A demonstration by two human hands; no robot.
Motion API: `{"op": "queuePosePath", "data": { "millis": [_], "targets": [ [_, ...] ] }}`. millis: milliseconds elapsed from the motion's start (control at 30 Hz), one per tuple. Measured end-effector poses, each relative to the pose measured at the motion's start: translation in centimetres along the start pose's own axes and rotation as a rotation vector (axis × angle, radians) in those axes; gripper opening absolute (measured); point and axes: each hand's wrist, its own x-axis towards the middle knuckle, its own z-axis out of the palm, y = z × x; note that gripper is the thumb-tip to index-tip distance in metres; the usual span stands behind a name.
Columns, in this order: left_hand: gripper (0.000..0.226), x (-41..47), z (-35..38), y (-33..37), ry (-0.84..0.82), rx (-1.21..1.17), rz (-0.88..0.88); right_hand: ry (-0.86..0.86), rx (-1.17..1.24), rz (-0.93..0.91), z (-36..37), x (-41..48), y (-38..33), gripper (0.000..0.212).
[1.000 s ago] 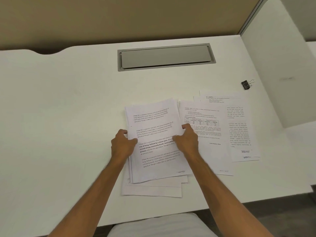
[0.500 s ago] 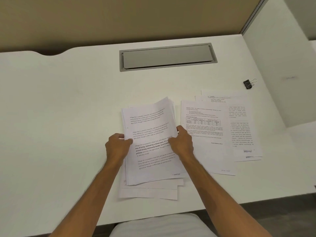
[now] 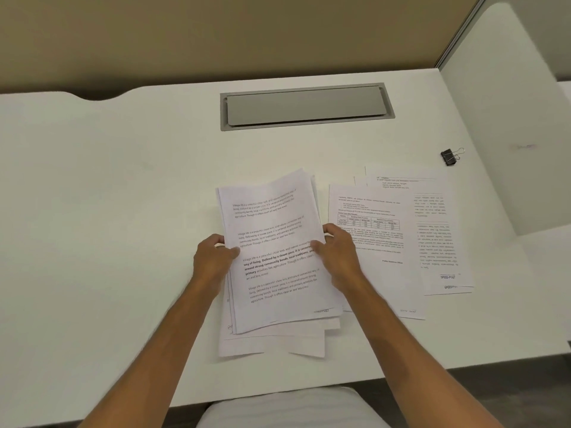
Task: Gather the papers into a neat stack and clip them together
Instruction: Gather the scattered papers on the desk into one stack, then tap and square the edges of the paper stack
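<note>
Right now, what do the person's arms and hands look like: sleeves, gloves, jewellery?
Both forearms are bare down to the frame edge; no sleeve shows. The left hand and right hand are ungloved, with no watch or band at either wrist. No ring shows on the visible fingers.

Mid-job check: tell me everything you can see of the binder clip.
The binder clip is small, with a black body and silver wire handles that look like metal; one wire loop sticks out toward the upper right. It lies on the white desk at the far right, beyond the loose sheets and apart from them. Nothing touches it but the desk.
</note>
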Motion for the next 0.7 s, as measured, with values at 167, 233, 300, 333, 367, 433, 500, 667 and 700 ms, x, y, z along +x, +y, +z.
{"op": "queuePosePath", "data": {
  "millis": [167,233,300,333,367,433,500,667,700],
  "targets": [
    [0.025,-2.8,-2.2,4.2,0.052,-0.078,0.342,-0.016,-0.034,-0.28,-1.7,-1.0,-4.1,0.012],
    [0.029,-4.1,-2.9,6.4,0.093,-0.151,0.456,0.002,-0.053,-0.37,-2.3,-1.5,-6.3,0.013],
    [0.026,-5.0,-3.2,8.2,0.127,-0.215,0.555,0.015,-0.054,-0.457,-2.7,-1.8,-8.6,0.018],
    [0.023,-5.3,-3.1,8.8,0.141,-0.239,0.596,0.014,-0.047,-0.497,-2.7,-2.0,-9.4,0.02],
    [0.02,-5.5,-3.0,9.2,0.153,-0.262,0.63,0.01,-0.027,-0.531,-2.6,-2.0,-10.1,0.022],
    [0.024,-5.5,-2.6,9.6,0.16,-0.301,0.679,0.009,0.032,-0.575,-2.0,-2.0,-10.9,0.023],
    [0.034,-4.9,-2.2,9.2,0.145,-0.348,0.692,0.009,0.096,-0.607,-1.4,-1.8,-10.8,0.024],
    [0.045,-3.2,-2.2,7.9,0.099,-0.383,0.709,-0.077,0.17,-0.625,-0.5,-1.2,-9.7,0.031],
    [0.045,-3.2,-2.2,7.8,0.094,-0.376,0.705,-0.085,0.161,-0.611,-0.4,-1.1,-9.5,0.032]
  ]
}}
